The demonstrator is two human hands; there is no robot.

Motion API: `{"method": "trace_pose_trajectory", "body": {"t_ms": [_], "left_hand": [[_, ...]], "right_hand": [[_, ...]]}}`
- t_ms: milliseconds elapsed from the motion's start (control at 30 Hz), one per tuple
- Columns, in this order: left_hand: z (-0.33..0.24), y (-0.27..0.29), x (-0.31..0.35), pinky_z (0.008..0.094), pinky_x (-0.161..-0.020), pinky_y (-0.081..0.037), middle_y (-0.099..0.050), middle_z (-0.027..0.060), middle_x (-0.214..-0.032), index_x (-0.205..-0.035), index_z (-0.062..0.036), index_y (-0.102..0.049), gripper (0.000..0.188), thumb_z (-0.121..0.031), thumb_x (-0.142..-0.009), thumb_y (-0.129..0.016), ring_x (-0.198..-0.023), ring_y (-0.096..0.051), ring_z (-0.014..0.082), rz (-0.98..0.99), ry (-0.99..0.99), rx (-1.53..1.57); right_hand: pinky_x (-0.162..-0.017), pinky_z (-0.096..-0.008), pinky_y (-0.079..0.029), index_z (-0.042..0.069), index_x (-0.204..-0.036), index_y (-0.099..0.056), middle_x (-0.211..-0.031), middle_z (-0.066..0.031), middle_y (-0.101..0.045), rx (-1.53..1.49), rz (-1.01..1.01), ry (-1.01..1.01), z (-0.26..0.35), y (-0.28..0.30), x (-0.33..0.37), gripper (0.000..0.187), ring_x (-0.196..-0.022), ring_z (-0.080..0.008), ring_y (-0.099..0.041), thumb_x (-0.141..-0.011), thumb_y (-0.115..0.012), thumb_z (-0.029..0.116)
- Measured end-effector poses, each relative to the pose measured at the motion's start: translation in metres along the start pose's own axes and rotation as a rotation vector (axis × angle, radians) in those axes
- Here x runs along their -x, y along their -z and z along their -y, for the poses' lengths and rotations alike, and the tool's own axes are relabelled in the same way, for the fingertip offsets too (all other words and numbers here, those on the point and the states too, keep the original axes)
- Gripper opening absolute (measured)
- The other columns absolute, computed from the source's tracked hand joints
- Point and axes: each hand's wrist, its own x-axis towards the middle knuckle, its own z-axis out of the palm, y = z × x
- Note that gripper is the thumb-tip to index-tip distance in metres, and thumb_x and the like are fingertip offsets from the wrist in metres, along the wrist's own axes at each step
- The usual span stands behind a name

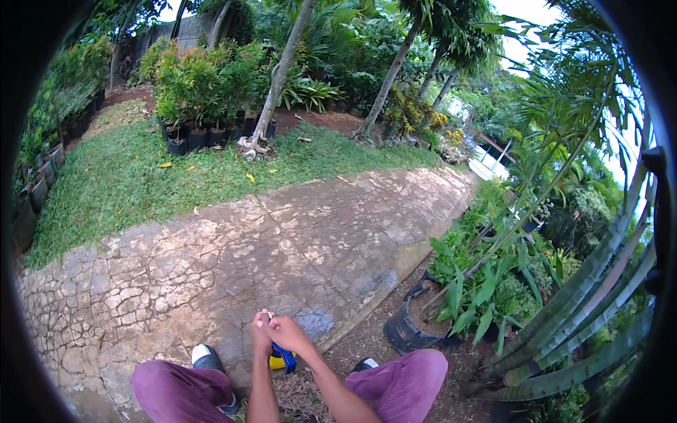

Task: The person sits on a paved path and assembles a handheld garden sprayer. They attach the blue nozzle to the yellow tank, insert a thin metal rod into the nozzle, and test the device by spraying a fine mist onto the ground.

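Note:
My two hands meet in front of my knees, above the edge of the paving. My left hand [260, 334] is closed, its fingertips pressed against those of the other hand. Beside it, my right hand [285, 332] is also closed, with its fingers curled in toward the left one. Whatever lies between the fingers is too small and hidden to make out. Just below the hands, a blue and yellow object [281, 362] shows partly behind my forearms; its kind is unclear.
Cracked stone paving [233, 261] stretches ahead, with grass [141, 190] beyond it. Potted shrubs [199, 137] and a tree trunk [282, 74] stand farther back. At the right are a black plant pot [405, 326] and thick ringed stems [585, 310]. My bent knees flank my arms.

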Motion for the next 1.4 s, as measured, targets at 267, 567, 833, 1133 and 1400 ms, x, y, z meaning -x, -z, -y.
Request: {"method": "trace_pose_trajectory", "body": {"t_ms": [267,567,833,1133,1400], "left_hand": [[0.005,-0.007,-0.004,0.0250,-0.044,-0.043,-0.055,0.0054,-0.060,-0.087,-0.0054,-0.052,0.031,-0.033,-0.099,-0.042,-0.046,-0.053,0.0133,0.093,-0.007,0.004],[0.004,-0.003,-0.009,0.0248,-0.045,-0.042,-0.054,0.0040,-0.061,-0.086,-0.0062,-0.053,0.031,-0.032,-0.099,-0.042,-0.048,-0.052,0.0119,0.015,0.022,0.086],[0.013,0.002,-0.011,0.0220,-0.051,-0.036,-0.050,-0.0029,-0.069,-0.078,-0.0090,-0.049,0.025,-0.023,-0.098,-0.043,-0.061,-0.045,0.0058,0.129,-0.387,-0.089],[0.004,0.002,-0.001,0.0230,-0.050,-0.038,-0.050,-0.0024,-0.068,-0.079,-0.0078,-0.049,0.026,-0.024,-0.099,-0.044,-0.059,-0.046,0.0062,0.181,-0.124,0.108],[0.006,-0.012,0.001,0.0234,-0.047,-0.038,-0.051,-0.0004,-0.065,-0.085,-0.0055,-0.053,0.028,-0.029,-0.098,-0.047,-0.054,-0.047,0.0066,0.145,0.041,0.139]], "right_hand": [[-0.050,-0.0254,-0.031,-0.001,-0.076,-0.063,-0.055,0.0020,-0.041,-0.129,-0.230,0.137,0.123,0.131,0.027,0.043,-0.055,-0.0054,-0.038,-0.092,-0.053,0.038],[-0.037,-0.0229,-0.015,0.010,-0.047,-0.029,-0.042,0.0039,-0.033,-1.272,-0.264,1.007,0.156,0.190,0.076,0.038,-0.040,-0.0002,-0.022,-0.078,-0.045,-0.005],[-0.040,-0.0264,-0.027,0.002,-0.048,-0.039,-0.041,-0.0007,-0.038,-0.461,-0.418,0.301,-0.033,-0.057,-0.033,0.036,-0.044,-0.0022,-0.035,-0.074,-0.062,0.009],[-0.042,-0.0291,-0.030,-0.002,-0.058,-0.046,-0.045,-0.0050,-0.039,-0.487,-0.445,0.310,0.001,-0.034,-0.003,0.028,-0.044,-0.0058,-0.035,-0.078,-0.061,0.009],[-0.052,-0.0328,-0.042,-0.001,-0.069,-0.063,-0.061,-0.0109,-0.057,-0.030,-0.438,0.137,-0.042,-0.026,0.008,0.033,-0.053,-0.0209,-0.055,-0.081,-0.066,0.030]]}}
